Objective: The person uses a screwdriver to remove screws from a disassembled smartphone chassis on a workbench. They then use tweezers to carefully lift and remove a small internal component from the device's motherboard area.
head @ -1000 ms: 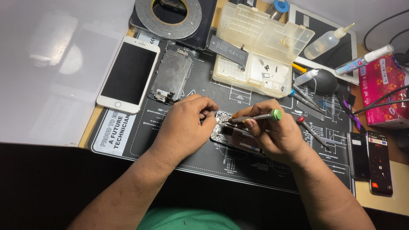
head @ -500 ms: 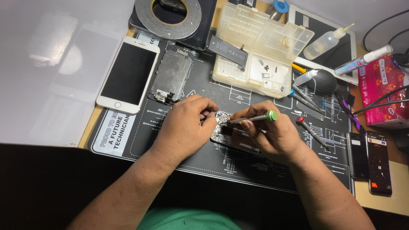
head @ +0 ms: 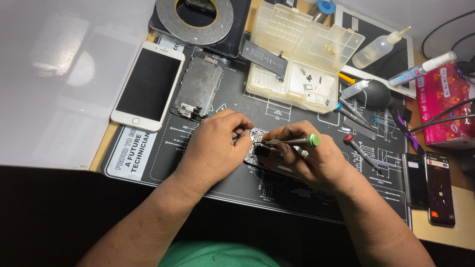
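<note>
An opened phone body lies on the dark repair mat, mostly covered by both hands. My left hand rests over its left end, fingertips pinching at its top edge. A small screwdriver with a green cap is held in my right hand, lying nearly level with its tip pointing left into the phone body. What the tip touches is hidden by my fingers.
A white phone and a metal backplate lie at the mat's upper left. A clear parts box stands open behind. A tape roll, bottles, a blower, other screwdrivers, two dark phones surround them.
The green-capped screwdriver has dropped a little, from tilted up toward level. My hands stay over the phone body with only slight finger movement.
</note>
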